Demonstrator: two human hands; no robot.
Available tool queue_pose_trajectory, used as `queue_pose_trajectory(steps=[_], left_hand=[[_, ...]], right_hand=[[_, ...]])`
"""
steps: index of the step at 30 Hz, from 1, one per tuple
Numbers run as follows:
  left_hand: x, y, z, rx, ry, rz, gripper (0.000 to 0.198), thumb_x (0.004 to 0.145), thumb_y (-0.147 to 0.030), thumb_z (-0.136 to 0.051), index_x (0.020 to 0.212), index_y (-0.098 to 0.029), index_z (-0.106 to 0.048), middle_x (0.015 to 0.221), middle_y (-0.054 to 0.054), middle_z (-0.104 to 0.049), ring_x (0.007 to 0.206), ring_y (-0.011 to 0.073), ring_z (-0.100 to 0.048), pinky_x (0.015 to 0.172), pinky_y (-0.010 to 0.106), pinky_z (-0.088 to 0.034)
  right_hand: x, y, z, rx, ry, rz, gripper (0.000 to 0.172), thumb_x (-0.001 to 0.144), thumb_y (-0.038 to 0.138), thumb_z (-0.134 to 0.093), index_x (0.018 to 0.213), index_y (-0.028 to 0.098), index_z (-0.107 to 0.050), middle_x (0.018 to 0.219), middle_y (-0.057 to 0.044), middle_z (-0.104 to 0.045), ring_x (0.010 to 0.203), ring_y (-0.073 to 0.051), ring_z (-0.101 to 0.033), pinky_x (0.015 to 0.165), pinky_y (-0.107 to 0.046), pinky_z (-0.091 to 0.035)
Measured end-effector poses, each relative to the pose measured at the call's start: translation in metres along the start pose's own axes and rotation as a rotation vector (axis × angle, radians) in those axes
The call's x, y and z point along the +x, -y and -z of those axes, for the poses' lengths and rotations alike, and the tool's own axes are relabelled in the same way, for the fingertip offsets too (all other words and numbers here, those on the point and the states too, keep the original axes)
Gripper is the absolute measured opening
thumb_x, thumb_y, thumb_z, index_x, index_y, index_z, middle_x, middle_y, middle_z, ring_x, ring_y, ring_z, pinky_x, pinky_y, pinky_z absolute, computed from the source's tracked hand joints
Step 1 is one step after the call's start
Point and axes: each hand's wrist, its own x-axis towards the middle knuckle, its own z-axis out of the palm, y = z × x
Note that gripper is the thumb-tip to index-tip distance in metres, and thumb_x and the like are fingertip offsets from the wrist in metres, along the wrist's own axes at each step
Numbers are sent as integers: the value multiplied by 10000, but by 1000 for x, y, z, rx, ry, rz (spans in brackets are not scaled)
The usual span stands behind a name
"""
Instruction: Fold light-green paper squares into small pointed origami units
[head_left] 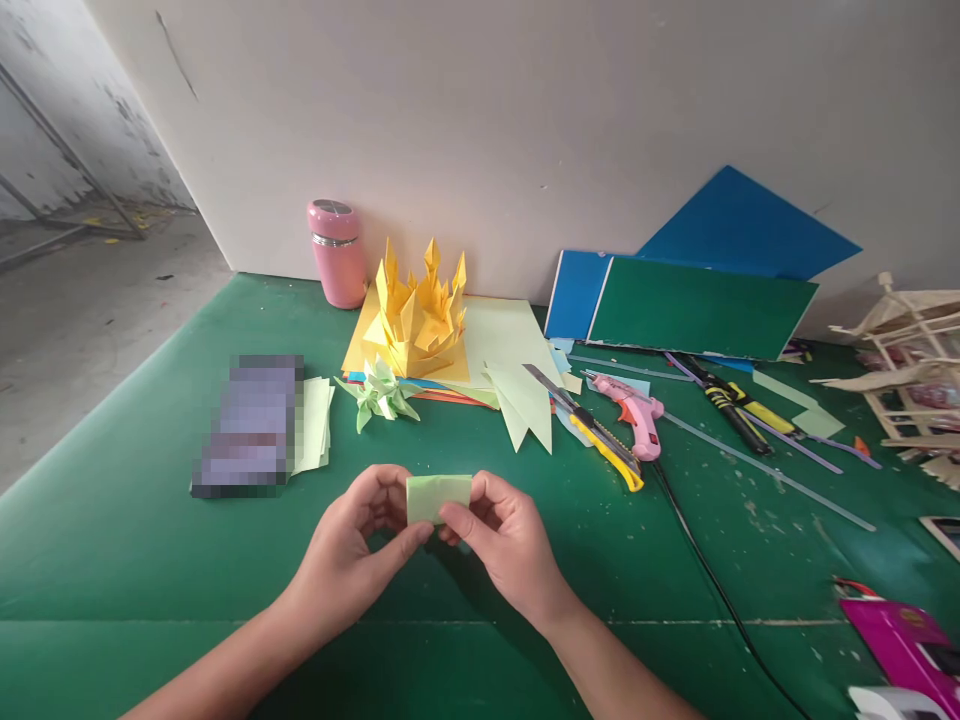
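Note:
A small folded piece of light green paper [437, 495] is held above the green table [150, 560] between both hands. My left hand [352, 555] pinches its left side with thumb and fingers. My right hand [504, 540] pinches its right side and lower edge. Both hands are closed on the paper near the front middle of the table.
Behind the hands lie a yellow folded paper crown [420, 310], a small green paper flower [381, 392], loose green sheets [525, 400], a pink flask [336, 252], a yellow utility knife [592, 430], a pink glue gun [636, 412] with black cord, blue and green boards [697, 305], and a wooden model [907, 370] at right.

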Motion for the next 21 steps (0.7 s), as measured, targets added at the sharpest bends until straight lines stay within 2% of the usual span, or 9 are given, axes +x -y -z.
queue_pose_trajectory(steps=[4,9,16,19,21], left_hand=[[1,-3,2,-43,-53,38,222,674,-207,-698,806,-203,-519,584,-65,-583,525,116,-626,529,222,-545],[3,-1,2,-140,-89,145,265,642,-242,-743,730,-200,-496,594,-53,-601,542,144,-664,535,245,-563],[3,-2,5,-119,-75,180,234,652,-270,-731,650,-192,-511,549,-5,-660,549,171,-685,512,234,-548],[4,0,5,-111,-97,144,193,666,-241,-718,697,-198,-532,580,-37,-626,550,157,-682,512,224,-549],[4,3,5,-92,-110,119,177,677,-225,-709,738,-208,-544,607,-47,-618,561,152,-681,525,223,-555]], right_hand=[[1,0,1,-49,-27,15,362,694,498,-695,595,203,-510,510,32,-554,496,-116,-534,536,-246,-469],[4,1,0,-52,-62,-3,375,675,475,-701,557,209,-465,480,40,-521,470,-110,-501,506,-238,-444],[6,0,-1,-120,-63,48,279,720,369,-670,585,202,-491,521,39,-519,512,-113,-497,533,-239,-427],[7,-2,1,-144,-81,70,167,722,320,-673,731,200,-557,604,29,-565,570,-124,-527,567,-245,-443],[7,-3,3,-143,-102,85,238,714,292,-685,897,210,-556,661,24,-606,606,-134,-556,596,-253,-463]])
